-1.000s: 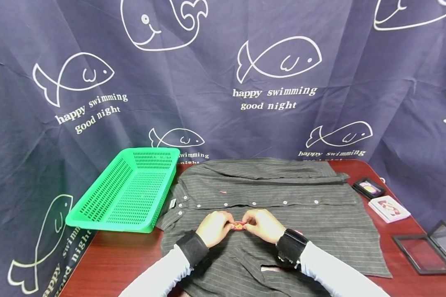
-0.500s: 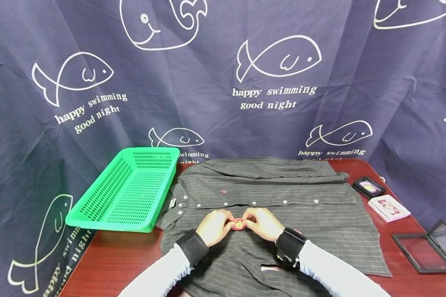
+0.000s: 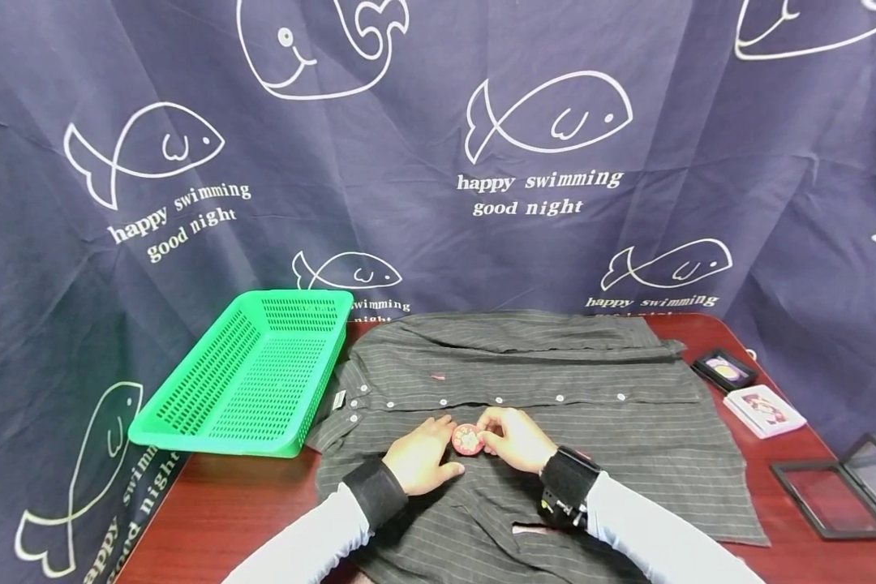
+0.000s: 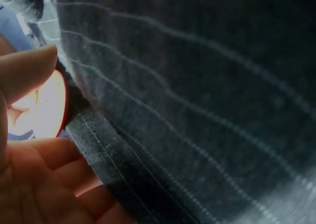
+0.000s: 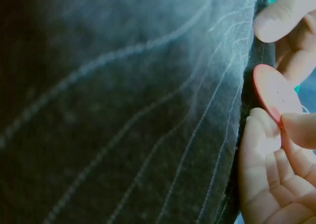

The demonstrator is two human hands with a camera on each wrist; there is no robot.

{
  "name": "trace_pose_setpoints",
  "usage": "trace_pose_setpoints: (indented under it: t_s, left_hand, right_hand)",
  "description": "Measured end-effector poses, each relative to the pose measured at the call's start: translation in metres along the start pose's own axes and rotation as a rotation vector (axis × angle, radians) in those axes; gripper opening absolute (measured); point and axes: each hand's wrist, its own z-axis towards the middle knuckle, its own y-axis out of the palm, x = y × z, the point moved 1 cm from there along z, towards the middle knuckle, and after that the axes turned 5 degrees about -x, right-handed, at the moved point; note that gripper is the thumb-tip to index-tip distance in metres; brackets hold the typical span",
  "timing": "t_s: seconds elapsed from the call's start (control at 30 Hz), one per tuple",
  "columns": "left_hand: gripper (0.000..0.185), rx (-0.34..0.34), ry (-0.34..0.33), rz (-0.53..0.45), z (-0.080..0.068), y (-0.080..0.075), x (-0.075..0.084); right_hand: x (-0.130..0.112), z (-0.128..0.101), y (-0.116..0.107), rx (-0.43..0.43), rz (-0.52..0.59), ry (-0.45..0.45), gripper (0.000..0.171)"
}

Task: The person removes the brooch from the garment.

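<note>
A thin round red disc [image 3: 467,440] with a pale flower-like print lies over the dark grey pinstriped shirt [image 3: 650,478]. My right hand [image 3: 520,442] pinches the disc at its right edge between thumb and fingers. In the right wrist view, the thumb sits on the rim of the tilted red disc [image 5: 276,92], whose face is pale. My left hand [image 3: 422,456] is just left of the disc, fingers extended over the cloth and thumb spread away. The left wrist view has the disc [image 4: 50,108] brightly lit beyond the left thumb.
A green plastic basket [image 3: 263,381] stands at the left edge of the red-brown table [image 3: 255,503]. On the right lie a small black case [image 3: 711,375], a white box with a red print [image 3: 764,410] and an unfolded black frame [image 3: 835,534]. A patterned blue curtain [image 3: 409,178] hangs behind.
The disc, first held edge-on by both hands, has turned its printed face up. My left hand has released it and spread its fingers; the right hand keeps its pinch.
</note>
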Motion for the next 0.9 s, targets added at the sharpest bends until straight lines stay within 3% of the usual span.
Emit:
trace_pose_setpoints:
  t_s: [0.1, 0.2, 0.5, 0.9]
  left_hand:
    - [0.068, -0.068, -0.008, 0.026, -0.0013, -0.0001, 0.0018]
    - [0.069, -0.089, -0.011, 0.059, -0.0027, -0.0022, 0.0039]
    - [0.067, -0.092, -0.024, 0.131, -0.0083, -0.0016, 0.0096]
    - [0.067, -0.085, -0.015, 0.113, -0.0069, -0.001, 0.0074]
  right_hand:
    - [0.0012, 0.0005, 0.0023, -0.026, 0.04, 0.033, 0.004]
    - [0.0016, 0.0013, 0.0041, -0.054, 0.066, 0.052, 0.004]
    - [0.0023, 0.001, 0.0056, -0.122, 0.1, 0.067, 0.007]
    - [0.0027, 0.0013, 0.0033, -0.191, 0.206, 0.11, 0.009]
